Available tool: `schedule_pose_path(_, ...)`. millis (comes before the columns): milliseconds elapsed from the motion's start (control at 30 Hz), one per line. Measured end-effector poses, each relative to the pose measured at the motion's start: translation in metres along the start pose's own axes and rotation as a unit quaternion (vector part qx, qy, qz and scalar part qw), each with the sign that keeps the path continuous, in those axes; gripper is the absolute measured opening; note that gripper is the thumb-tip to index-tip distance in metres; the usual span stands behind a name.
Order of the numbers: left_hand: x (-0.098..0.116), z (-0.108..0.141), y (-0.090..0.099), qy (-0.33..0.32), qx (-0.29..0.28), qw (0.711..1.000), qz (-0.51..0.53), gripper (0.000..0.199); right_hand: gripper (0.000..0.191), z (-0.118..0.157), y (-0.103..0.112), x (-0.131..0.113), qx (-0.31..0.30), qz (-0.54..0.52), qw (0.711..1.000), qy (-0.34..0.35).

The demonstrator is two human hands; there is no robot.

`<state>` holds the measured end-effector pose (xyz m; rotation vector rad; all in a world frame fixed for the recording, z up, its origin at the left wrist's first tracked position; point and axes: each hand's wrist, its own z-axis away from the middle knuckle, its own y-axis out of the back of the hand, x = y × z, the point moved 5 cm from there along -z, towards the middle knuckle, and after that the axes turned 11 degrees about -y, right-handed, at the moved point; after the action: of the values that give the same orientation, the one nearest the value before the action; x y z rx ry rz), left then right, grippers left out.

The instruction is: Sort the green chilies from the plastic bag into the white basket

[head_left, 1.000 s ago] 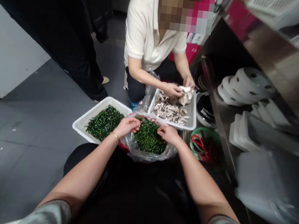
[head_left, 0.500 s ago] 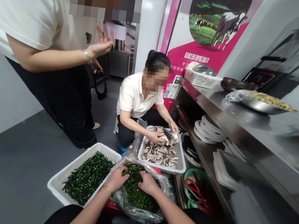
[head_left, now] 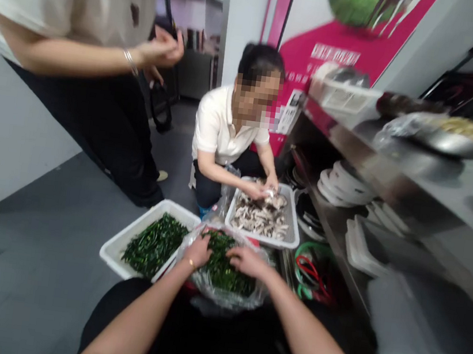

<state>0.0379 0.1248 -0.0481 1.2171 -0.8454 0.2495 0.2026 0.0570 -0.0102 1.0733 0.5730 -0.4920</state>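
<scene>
A clear plastic bag [head_left: 241, 304], opened wide in front of my knees, holds a heap of thin, dark green peppers [head_left: 225, 265]. At the bag's left side, my left hand [head_left: 200, 252] rests against the peppers with thumb and fingers apart. My right hand [head_left: 249, 261] reaches in from the right, fingers stretched out and slightly bent over the top of the heap. Neither hand visibly grips a pepper; the fingertips are blurred. Left of the bag, a white perforated basket [head_left: 115, 251] contains more of the same green peppers.
A crouching co-worker [head_left: 217, 122] handles mushrooms [head_left: 259, 218] in another white basket [head_left: 294, 231]. Another person [head_left: 104, 55] stands at the left. Steel shelving [head_left: 334, 230] with plates [head_left: 340, 185] lines the right side, with a green basket [head_left: 307, 253] below it.
The view has tilted downward, blurring the picture. My hands stay at the bag, the right fingers now more stretched. The co-worker's hands have come together; the standing person's raised hand has curled.
</scene>
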Motion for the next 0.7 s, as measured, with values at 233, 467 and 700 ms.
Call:
schedule_pose_path(233,0.010,-0.006,-0.018,0.073,-0.035,0.936,0.342,0.040,0.039,-0.008,0.019,0.035,-0.088,-0.239,0.960,-0.119)
schedule_pose_path(467,0.021,-0.005,0.012,0.042,0.049,0.898,0.435,0.027,0.016,-0.008,0.054,0.034,0.110,0.102,0.979,-0.137)
schedule_pose_path(700,0.016,-0.008,0.015,-0.030,0.049,0.944,0.325,0.016,0.025,-0.011,0.020,0.023,-0.002,0.293,0.948,-0.124)
